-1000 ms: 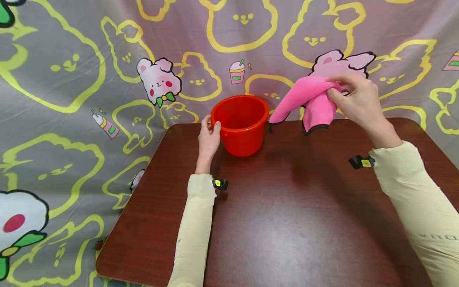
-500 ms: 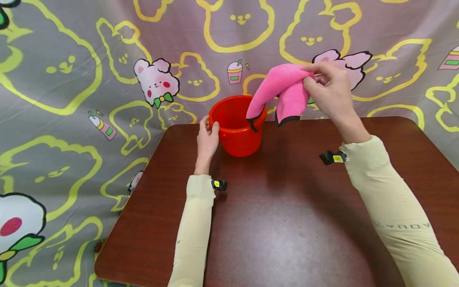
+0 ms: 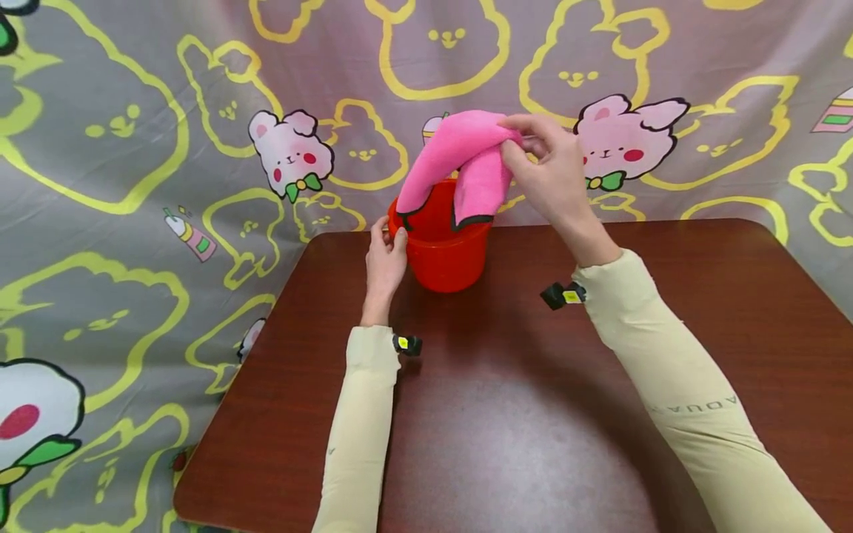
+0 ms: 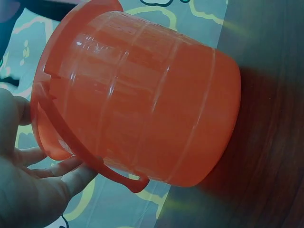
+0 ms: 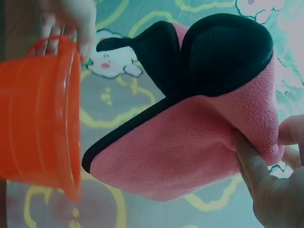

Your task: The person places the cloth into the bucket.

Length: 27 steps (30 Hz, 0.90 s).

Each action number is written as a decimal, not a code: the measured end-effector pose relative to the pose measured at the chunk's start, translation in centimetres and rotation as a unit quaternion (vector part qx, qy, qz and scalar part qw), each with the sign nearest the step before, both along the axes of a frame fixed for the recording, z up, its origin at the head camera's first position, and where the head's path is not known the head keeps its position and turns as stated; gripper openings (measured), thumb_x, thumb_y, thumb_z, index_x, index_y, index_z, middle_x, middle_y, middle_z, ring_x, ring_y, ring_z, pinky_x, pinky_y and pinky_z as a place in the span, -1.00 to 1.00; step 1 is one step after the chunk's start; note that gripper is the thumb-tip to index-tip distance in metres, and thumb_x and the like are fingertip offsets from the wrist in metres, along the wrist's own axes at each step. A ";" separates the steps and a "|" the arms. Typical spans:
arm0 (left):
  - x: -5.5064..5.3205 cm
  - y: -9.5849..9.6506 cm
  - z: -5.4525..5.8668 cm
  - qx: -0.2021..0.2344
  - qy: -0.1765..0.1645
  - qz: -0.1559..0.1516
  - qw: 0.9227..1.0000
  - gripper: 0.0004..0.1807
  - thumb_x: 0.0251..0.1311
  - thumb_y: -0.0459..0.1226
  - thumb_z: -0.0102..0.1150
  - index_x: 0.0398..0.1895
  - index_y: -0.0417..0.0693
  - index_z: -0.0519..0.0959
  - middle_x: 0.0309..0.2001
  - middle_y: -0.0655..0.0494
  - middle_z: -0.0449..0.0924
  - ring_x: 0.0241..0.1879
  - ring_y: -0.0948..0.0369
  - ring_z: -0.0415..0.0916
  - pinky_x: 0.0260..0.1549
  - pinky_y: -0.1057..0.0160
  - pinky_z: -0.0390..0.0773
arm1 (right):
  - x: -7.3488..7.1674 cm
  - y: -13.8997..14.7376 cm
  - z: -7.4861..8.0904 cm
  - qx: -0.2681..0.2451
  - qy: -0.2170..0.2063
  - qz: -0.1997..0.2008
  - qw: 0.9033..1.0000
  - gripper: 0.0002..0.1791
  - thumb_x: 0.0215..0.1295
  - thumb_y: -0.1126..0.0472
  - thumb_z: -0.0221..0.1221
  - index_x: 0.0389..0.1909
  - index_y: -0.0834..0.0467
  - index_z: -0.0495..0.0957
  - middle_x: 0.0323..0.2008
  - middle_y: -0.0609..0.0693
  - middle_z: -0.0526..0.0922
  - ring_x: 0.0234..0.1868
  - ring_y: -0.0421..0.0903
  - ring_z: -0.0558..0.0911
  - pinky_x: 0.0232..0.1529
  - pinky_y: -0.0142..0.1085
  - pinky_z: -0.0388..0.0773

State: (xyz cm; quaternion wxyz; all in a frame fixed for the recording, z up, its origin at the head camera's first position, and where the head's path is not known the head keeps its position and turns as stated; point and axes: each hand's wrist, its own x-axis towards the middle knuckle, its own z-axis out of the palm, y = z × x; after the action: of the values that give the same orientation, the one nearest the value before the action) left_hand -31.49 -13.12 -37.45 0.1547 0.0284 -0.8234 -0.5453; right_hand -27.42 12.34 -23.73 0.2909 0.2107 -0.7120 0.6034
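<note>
At the table's back, a red plastic bucket (image 3: 445,266) stands upright. My left hand (image 3: 386,259) holds its left rim, thumb at the near side; in the left wrist view its fingers (image 4: 78,175) lie under the rim by the bucket's handle (image 4: 71,135). My right hand (image 3: 549,166) pinches a pink fleece cloth (image 3: 460,144) with black edging and a dark underside. Held from its top, the cloth drapes in two folds over the bucket's mouth in the head view. From the right wrist, the cloth (image 5: 171,147) hangs just beyond the bucket's rim (image 5: 71,118).
A dark brown wooden table (image 3: 506,429) with rounded corners spreads beneath both arms. Behind it and on the left hangs a grey curtain (image 3: 360,44) with yellow cartoon outlines, close to the bucket's back. Each sleeve cuff carries a small black wrist camera (image 3: 408,345).
My right hand has carried the pink cloth leftward, from right of the bucket to over its mouth. The left hand and the bucket have stayed in place.
</note>
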 end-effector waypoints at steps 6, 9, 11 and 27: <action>0.1 -0.1 -0.1 -0.017 0.007 0.013 1.000 -0.42 0.38 0.01 0.01 0.41 0.14 0.25 0.16 -0.09 0.55 0.19 -0.01 0.54 0.23 0.02 0.46 | -0.9 -1.1 -1.3 0.019 -0.057 0.007 0.998 -0.65 0.33 0.19 0.15 0.10 0.17 0.61 0.04 0.07 0.56 -0.09 -0.12 0.70 -0.08 -0.42 0.64; 0.2 -0.1 -0.1 -0.010 0.008 0.009 1.000 -0.41 0.37 0.03 0.03 0.41 0.14 0.25 0.15 -0.09 0.56 0.16 0.01 0.55 0.21 0.02 0.46 | -1.5 -1.2 -2.1 0.044 -0.085 -0.013 0.995 -0.64 0.35 0.15 0.13 0.12 0.12 0.61 0.05 0.09 0.55 0.00 -0.07 0.70 -0.03 -0.37 0.64; 0.1 -0.1 -0.1 -0.003 0.010 0.006 1.000 -0.42 0.36 0.02 0.03 0.40 0.14 0.26 0.12 -0.09 0.57 0.13 0.03 0.58 0.18 0.04 0.48 | -1.9 -1.2 -2.6 0.056 -0.092 -0.025 0.994 -0.63 0.35 0.14 0.12 0.13 0.11 0.60 0.03 0.11 0.54 0.02 -0.05 0.70 -0.01 -0.33 0.65; 0.4 -0.4 -0.4 0.012 0.004 0.001 1.000 -0.44 0.37 -0.01 0.01 0.40 0.12 0.26 0.13 -0.10 0.57 0.12 0.02 0.58 0.18 0.04 0.51 | -3.0 -2.0 -5.0 0.172 -0.162 0.008 0.972 -0.50 0.40 0.04 0.03 0.34 -0.04 0.39 0.28 0.03 0.48 0.24 0.00 0.54 0.30 -0.09 0.45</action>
State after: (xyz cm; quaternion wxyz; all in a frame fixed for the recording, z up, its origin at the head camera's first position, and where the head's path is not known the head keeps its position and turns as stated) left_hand -31.12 -13.56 -37.82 0.1583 0.0289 -0.8160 -0.5552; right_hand -30.45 10.32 -28.71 0.1262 0.1633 -0.8410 0.5001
